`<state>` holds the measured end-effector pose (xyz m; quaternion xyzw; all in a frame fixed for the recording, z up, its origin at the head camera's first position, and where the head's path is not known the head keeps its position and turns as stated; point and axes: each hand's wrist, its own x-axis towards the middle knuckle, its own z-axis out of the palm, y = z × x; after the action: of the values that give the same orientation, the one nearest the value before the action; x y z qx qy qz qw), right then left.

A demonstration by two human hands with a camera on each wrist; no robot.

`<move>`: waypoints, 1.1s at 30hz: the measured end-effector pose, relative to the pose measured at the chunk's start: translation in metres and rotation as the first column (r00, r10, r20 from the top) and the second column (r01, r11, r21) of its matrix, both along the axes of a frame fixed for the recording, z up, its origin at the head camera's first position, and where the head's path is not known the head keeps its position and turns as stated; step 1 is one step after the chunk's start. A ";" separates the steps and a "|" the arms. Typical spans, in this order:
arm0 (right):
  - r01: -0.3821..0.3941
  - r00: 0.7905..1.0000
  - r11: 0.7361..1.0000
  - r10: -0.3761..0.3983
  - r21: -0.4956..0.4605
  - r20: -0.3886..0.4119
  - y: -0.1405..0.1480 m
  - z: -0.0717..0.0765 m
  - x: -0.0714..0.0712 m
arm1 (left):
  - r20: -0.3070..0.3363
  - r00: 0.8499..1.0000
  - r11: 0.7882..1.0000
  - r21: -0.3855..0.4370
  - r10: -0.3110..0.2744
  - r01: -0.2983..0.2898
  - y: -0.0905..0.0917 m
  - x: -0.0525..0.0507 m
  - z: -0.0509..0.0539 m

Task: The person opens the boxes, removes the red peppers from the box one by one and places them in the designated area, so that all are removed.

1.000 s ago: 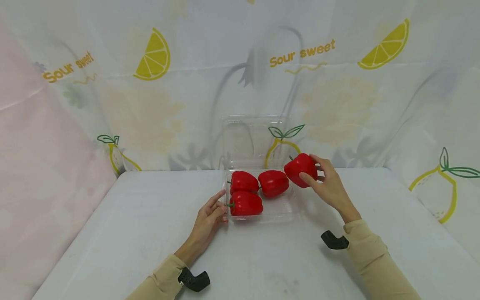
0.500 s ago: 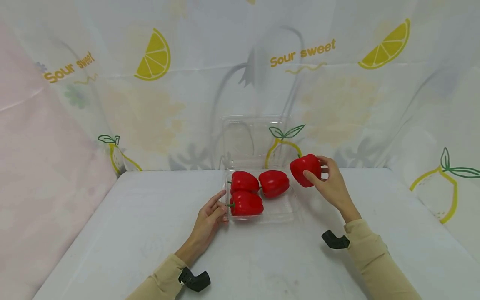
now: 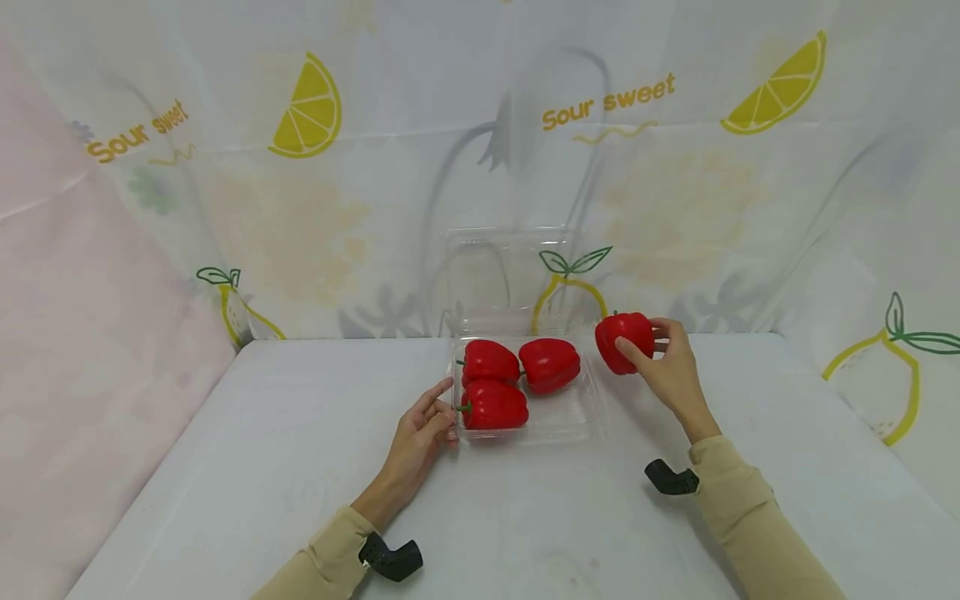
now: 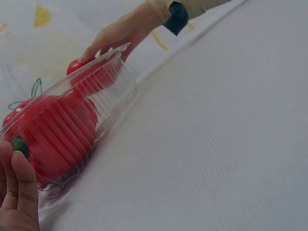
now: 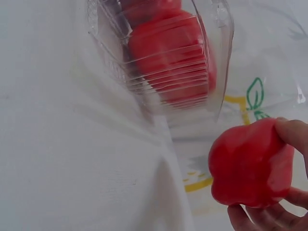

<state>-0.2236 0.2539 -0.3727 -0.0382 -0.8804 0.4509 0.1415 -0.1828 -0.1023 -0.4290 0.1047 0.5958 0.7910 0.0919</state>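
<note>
My right hand (image 3: 673, 375) holds a red bell pepper (image 3: 625, 342) between thumb and fingers, off the table beyond the right side of a clear plastic clamshell box (image 3: 562, 427). In the right wrist view this pepper (image 5: 252, 166) is apart from the box wall. Three more red bell peppers lie in the box: one at the back left (image 3: 489, 362), one at the front left (image 3: 495, 406) and one at the back right (image 3: 551, 365). With fairly straight fingers my left hand (image 3: 417, 433) touches the box's left side; in the left wrist view its fingertips (image 4: 22, 166) are by a green stem.
The box's transparent lid (image 3: 480, 279) stands raised at the back. A white cloth-covered table (image 3: 337, 400) lies under everything, with a lemon-print curtain (image 3: 405, 192) behind it. Black wrist-worn pieces (image 3: 392, 558) stick out from both sleeves.
My right hand has carried the held pepper rightward, away from the box, and turned it so its stem points more upward. The left hand and the three peppers in the box stay put.
</note>
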 end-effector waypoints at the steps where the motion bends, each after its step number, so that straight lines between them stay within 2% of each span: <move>1: 0.006 1.000 1.000 -0.006 0.001 0.002 0.000 -0.001 0.000 | -0.001 1.000 1.000 -0.001 0.001 -0.001 0.000 0.000 0.000; 11: 0.033 0.999 0.999 -0.033 0.006 0.006 0.004 -0.011 -0.005 | 0.008 1.000 1.000 0.009 0.011 -0.011 0.001 0.000 0.000; 20: 0.047 0.999 0.999 -0.047 0.020 0.011 0.006 -0.022 -0.010 | -0.017 1.000 1.000 -0.004 0.004 -0.004 0.002 -0.001 0.000; 33: 0.061 0.998 0.997 -0.063 0.044 0.032 0.003 -0.031 -0.012 | 0.006 1.000 1.000 -0.004 0.012 -0.012 0.001 0.001 0.000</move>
<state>-0.2358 0.2573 -0.4034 -0.0700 -0.8906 0.4264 0.1415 -0.1820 -0.1013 -0.4285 0.0988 0.5976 0.7907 0.0890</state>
